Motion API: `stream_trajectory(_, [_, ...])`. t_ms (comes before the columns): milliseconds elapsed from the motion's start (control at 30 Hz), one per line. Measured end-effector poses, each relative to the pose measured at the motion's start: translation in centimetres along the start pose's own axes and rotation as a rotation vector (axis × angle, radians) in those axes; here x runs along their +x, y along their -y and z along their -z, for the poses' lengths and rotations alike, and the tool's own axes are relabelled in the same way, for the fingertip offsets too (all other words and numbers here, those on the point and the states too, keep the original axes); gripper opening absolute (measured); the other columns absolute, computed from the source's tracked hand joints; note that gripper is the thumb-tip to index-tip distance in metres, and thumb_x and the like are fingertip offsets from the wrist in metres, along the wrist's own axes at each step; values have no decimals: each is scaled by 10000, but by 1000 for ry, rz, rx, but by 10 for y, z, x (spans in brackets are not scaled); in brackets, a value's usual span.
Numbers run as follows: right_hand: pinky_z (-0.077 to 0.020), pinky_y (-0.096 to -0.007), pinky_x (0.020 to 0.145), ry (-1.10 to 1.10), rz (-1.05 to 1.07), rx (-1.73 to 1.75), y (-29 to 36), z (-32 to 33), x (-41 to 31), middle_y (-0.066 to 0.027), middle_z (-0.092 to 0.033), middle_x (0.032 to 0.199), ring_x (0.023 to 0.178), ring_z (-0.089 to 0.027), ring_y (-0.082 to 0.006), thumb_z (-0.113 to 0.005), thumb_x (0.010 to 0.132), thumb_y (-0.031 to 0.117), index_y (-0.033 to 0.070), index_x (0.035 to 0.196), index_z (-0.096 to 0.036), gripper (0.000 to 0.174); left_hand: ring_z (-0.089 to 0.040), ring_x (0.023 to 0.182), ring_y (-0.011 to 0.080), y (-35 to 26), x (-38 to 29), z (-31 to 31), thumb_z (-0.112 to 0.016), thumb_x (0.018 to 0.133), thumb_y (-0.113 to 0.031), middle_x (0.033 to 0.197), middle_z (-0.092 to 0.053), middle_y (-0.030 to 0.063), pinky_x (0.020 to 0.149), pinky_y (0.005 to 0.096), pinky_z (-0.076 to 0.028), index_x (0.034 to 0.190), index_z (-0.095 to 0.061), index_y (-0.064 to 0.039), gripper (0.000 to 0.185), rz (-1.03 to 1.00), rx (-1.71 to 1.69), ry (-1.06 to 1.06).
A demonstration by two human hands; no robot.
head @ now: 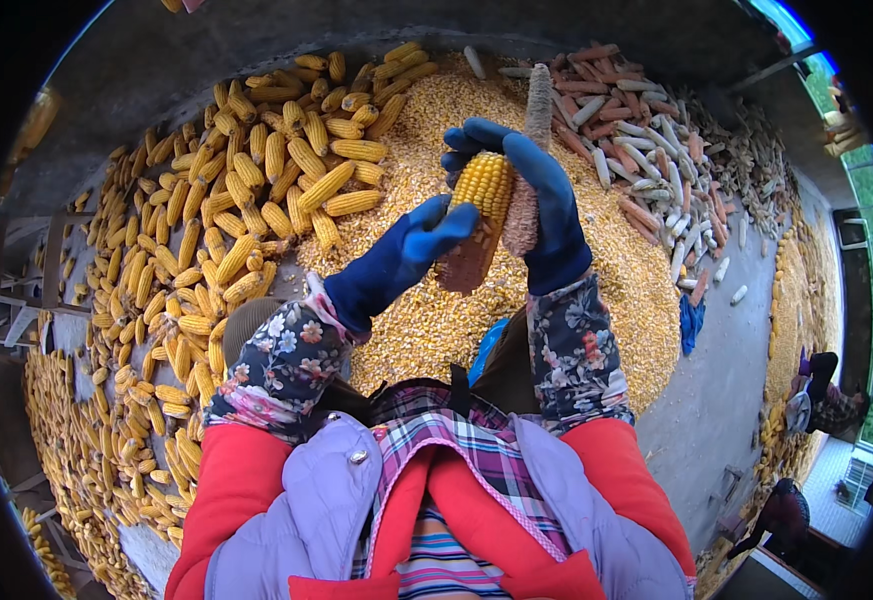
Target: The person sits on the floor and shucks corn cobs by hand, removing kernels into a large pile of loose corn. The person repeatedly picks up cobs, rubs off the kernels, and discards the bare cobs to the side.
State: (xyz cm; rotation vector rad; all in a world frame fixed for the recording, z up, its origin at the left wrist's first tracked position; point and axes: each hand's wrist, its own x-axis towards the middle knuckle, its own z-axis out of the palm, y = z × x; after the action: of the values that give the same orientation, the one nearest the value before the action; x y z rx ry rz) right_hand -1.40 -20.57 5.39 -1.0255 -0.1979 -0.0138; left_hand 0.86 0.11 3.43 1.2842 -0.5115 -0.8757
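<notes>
Both my hands wear blue coated gloves. My left hand [414, 244] grips the lower part of a yellow corn ear [484, 184], with the thumb against it. The ear's upper part is full of kernels, while its lower end is bare reddish cob. My right hand [537, 187] curls round the ear's top and also holds a bare corncob [540, 105], which lies along the ear's right side and sticks up past the fingers. Below both hands spreads a heap of loose corn kernels [421, 330].
Unshelled corn ears [219, 202] are piled at the left. Bare red and white cobs [654, 150] lie at upper right, beside dry husks [755, 154]. A blue cloth [692, 324] touches the heap's right edge. Other people [826, 405] are at far right.
</notes>
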Motion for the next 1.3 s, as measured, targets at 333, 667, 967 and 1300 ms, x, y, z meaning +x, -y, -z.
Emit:
stream_trajectory(333, [-543, -464, 1043, -30, -28, -58, 3, -10, 3, -213, -703, 1263, 1160, -688, -333, -607, 1020, 319, -60, 1343, -631, 498, -609, 1046, 121, 1, 13, -16, -667, 1029, -396, 1142, -633, 20, 921, 308, -503, 1395, -532, -35, 532, -13, -101, -69])
stream_trajectory(667, [-515, -501, 1101, 15, 94, 278, -2, 14, 0, -232, -602, 1437, 1299, -613, -350, -467, 1105, 401, -33, 1496, -496, 584, -657, 1158, 227, 10, 0, 2, -525, 1087, -456, 1301, -655, 100, 1044, 392, -513, 1494, -480, -23, 596, -185, -26, 192])
stream_trajectory(967, [-483, -469, 1121, 76, 77, -57, 10, -1, 3, -211, -631, 1411, 1306, -611, -332, -562, 1067, 378, -19, 1468, -541, 565, -691, 1035, 189, 5, -7, 4, -408, 1066, -659, 1254, -679, 95, 923, 347, -563, 1521, -473, -85, 735, 147, -386, 182])
stream_trajectory(1300, [-531, -471, 1070, -15, 19, -227, 2, -11, 3, -217, -659, 1355, 1227, -659, -335, -576, 1028, 213, -25, 1419, -585, 458, -699, 886, 174, 7, -3, -1, -601, 1012, -573, 1068, -670, 73, 735, 296, -564, 1330, -554, -67, 600, 83, -176, -22])
